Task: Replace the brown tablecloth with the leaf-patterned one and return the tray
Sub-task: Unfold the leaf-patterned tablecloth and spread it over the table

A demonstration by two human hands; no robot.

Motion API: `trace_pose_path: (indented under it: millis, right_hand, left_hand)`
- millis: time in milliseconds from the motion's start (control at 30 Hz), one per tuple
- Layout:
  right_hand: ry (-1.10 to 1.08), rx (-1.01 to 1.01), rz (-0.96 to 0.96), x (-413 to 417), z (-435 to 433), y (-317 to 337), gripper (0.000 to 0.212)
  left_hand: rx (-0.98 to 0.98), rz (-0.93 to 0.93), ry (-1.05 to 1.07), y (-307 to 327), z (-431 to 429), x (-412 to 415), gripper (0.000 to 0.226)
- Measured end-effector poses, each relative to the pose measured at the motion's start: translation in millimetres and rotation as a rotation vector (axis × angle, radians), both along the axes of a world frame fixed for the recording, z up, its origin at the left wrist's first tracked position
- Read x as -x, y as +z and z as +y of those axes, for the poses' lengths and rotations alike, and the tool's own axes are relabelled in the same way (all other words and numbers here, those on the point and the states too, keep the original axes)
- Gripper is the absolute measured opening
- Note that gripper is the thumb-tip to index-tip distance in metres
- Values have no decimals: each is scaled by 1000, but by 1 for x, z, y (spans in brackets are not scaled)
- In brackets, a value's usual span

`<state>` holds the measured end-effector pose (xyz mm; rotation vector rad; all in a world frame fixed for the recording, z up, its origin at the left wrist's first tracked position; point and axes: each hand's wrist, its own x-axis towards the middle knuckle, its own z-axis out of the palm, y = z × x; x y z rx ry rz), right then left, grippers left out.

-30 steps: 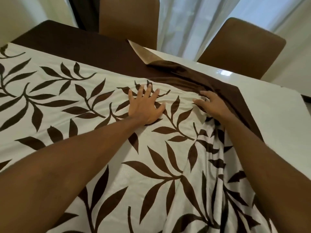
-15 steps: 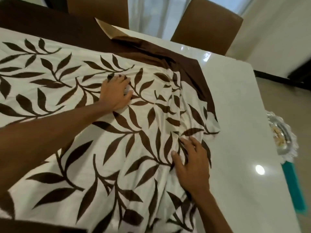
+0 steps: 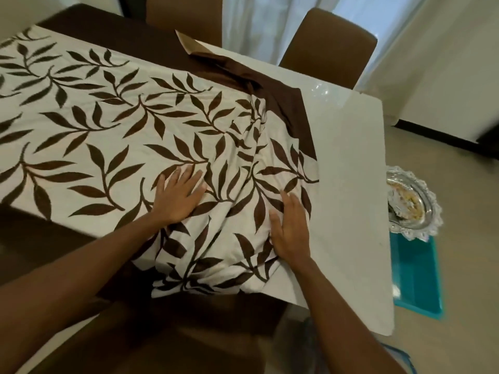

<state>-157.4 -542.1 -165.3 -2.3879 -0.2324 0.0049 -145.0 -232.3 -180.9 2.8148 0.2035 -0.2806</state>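
Leaf-patterned tablecloth lies over brown tablecloth on white table, long axis left to right; right end bunched, left end cut off by frame. Left hand, fingers spread, presses flat on it; right hand flat on bunched end. Tray beyond table's right edge, partly hidden, contents blurred.

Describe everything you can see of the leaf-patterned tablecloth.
The leaf-patterned tablecloth is cream fabric printed with dark brown leafy sprigs. On the left it lies spread fairly flat over the brown tablecloth. At its right end it bunches into soft folds and reaches the bare white table. The left hand presses flat on it, and the right hand rests on the rumpled part.
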Motion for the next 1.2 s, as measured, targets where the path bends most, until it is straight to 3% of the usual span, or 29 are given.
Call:
trace_pose_path:
  millis: [133, 233, 333, 467, 633, 900, 1067, 1200]
  right_hand:
    - [26, 93, -6, -30, -66, 7, 59]
    - [-92, 121, 138, -75, -109, 22, 60]
    - [-233, 112, 210, -85, -117, 35, 61]
    - [-92, 178, -85, 7, -59, 26, 56]
    - [-9, 207, -34, 117, -15, -12, 61]
    - [-82, 233, 83, 24, -109, -1, 76]
    - [-269, -3, 323, -43, -151, 29, 68]
    - [-373, 77, 75, 0, -126, 34, 63]
  left_hand:
    - [-42, 135, -73, 14, 5, -6, 62]
    - [73, 175, 23, 22, 2, -12, 61]
    - [19, 182, 5, 19, 0, -14, 66]
    - [-9, 156, 18, 10, 0, -10, 82]
    - [-11, 176, 12, 12, -5, -7, 102]
    - [31, 220, 30, 14, -3, -9, 112]
    - [20, 204, 14, 10, -1, -8, 118]
    - [-9, 172, 7, 8, -4, -6, 115]
